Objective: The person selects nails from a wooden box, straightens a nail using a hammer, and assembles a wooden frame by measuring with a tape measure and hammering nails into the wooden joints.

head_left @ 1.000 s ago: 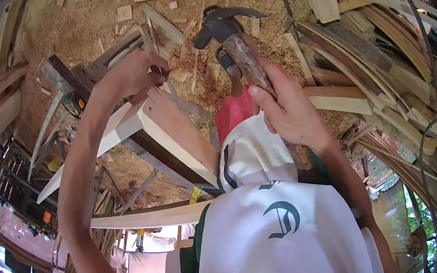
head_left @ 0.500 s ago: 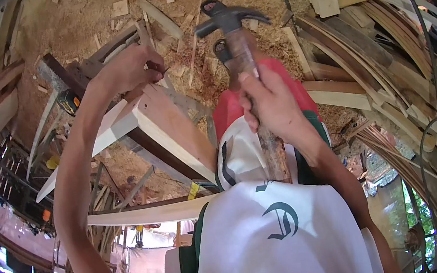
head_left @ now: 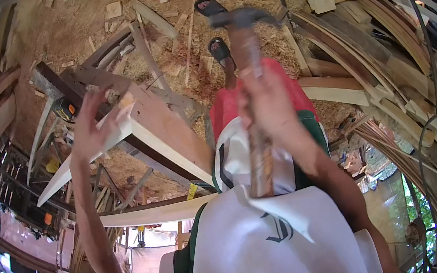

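My right hand [head_left: 269,98] is wrapped round the wooden handle of a claw hammer [head_left: 262,169], whose dark head points away from me, above my red shorts. Blurred by motion, my left hand [head_left: 92,130] is raised with its fingers apart, beside the pale end of a thick wooden beam [head_left: 169,129]. Nothing shows in that hand. A thin dark nail-like piece [head_left: 154,81] seems to stick up at the beam's far end. Small dark holes mark the beam's top near its corner.
A yellow and black tool [head_left: 64,109] lies left of the beam. Curved wooden strips [head_left: 381,50] are piled on the right. Wood scraps and sawdust cover the ground [head_left: 156,18]. A dark cable [head_left: 432,65] hangs at the right.
My left hand has moved left and back from the beam's far end, and its fingers have spread. The hammer has turned more upright in my right hand, its handle end nearer my shirt.
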